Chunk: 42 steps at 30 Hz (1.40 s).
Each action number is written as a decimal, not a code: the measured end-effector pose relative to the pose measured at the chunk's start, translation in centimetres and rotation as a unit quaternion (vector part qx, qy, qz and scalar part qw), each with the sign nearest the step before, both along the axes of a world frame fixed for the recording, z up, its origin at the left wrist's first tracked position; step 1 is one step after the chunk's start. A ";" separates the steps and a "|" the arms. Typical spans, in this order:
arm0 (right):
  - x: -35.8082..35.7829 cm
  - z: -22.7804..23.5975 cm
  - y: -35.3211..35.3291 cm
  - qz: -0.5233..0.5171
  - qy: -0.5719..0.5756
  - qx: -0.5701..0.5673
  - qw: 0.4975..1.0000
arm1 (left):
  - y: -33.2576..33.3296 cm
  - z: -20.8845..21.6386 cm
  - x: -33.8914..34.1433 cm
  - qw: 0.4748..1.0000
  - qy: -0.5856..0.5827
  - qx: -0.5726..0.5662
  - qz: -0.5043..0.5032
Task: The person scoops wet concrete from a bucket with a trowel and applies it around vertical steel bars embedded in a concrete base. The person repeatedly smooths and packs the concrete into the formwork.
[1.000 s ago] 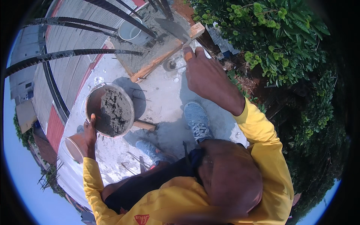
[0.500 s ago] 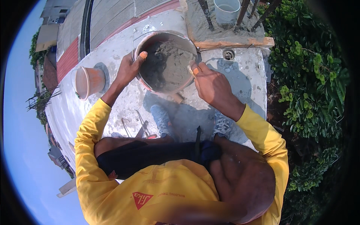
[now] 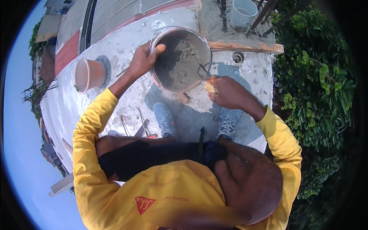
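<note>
Here's the left hand (image 3: 147, 60) on the near-left rim of the bucket (image 3: 158, 81), thumb hooked over the lip, its fingers closed on the wall though mostly hidden behind it. And over on the other side, the right hand (image 3: 232, 93) has a firm fist around the wooden handle of the trowel (image 3: 209, 86), right at the bucket's right edge. The trowel's dark metal neck curves up and in over the rim; the blade itself is hard to make out, and seems to be down in the mortar (image 3: 186, 63). That mortar sits grey and lumpy inside, the left part in shade, the bucket's wire handle lying back along the far rim.

The bucket stands in front of the person, above the two shoes (image 3: 164, 119), with a wood block (image 3: 184, 98) poking out just beneath its near edge. Off to the left, well apart, there's an orange bucket (image 3: 100, 73) on the pale slab (image 3: 115, 105). Up to the right, a plank (image 3: 247, 47) edges a patch of wet cement, where a pale bucket (image 3: 243, 17) stands among dark steel bars (image 3: 264, 14). Just below the plank, a round hole (image 3: 238, 57) shows in the slab, and leafy branches (image 3: 320, 80) crowd the right side.
</note>
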State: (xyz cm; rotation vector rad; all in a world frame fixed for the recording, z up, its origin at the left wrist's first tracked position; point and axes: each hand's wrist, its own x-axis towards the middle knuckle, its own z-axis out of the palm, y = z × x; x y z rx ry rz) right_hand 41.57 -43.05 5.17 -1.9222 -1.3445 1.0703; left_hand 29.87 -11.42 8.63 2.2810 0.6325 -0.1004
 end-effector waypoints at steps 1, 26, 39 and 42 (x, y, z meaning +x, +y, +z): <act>0.2 -0.5 0.4 0.006 0.045 -0.009 0.999 | 0.0 -0.1 0.2 1.000 0.002 0.011 -0.005; -1.9 -3.2 -5.4 -0.182 0.583 0.073 0.788 | 8.0 -2.3 -1.1 0.988 0.043 -0.112 0.094; -0.8 3.6 -18.3 -0.502 0.309 0.136 0.796 | 10.8 -3.5 -2.4 0.994 0.064 -0.035 0.076; 3.2 1.2 -14.4 -0.505 0.047 0.165 0.846 | 10.7 -3.7 -2.5 0.993 0.056 -0.060 0.082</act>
